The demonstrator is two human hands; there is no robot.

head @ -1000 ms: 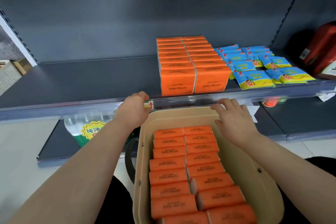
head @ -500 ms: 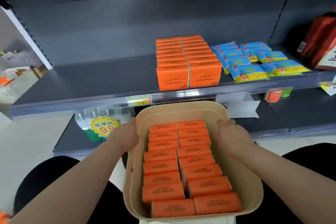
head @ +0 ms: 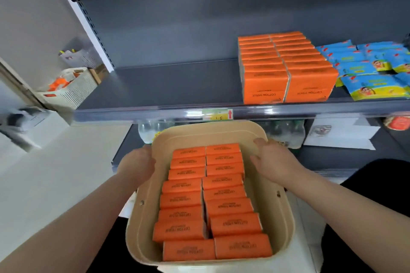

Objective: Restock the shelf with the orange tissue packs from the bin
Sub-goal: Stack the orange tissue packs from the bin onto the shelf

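Note:
A beige bin [head: 208, 133] sits in front of me below the shelf edge, filled with two rows of orange tissue packs [head: 208, 201]. My left hand [head: 137, 165] grips the bin's left rim, fingers curled over the outside. My right hand [head: 274, 160] holds the right rim, fingers over the edge into the bin. On the dark grey shelf [head: 168, 86], two stacked rows of orange tissue packs [head: 286, 68] stand to the right of a wide bare stretch.
Blue and yellow packets [head: 372, 71] lie right of the shelved orange packs. A price rail [head: 217, 114] runs along the shelf front. Bottled water [head: 153, 127] and a white box [head: 341, 131] sit on the lower shelf. White baskets [head: 68, 88] stand far left.
Both hands came down from the shelf rail onto the bin's sides. My view has swung left, so the shelved packs now sit to the right.

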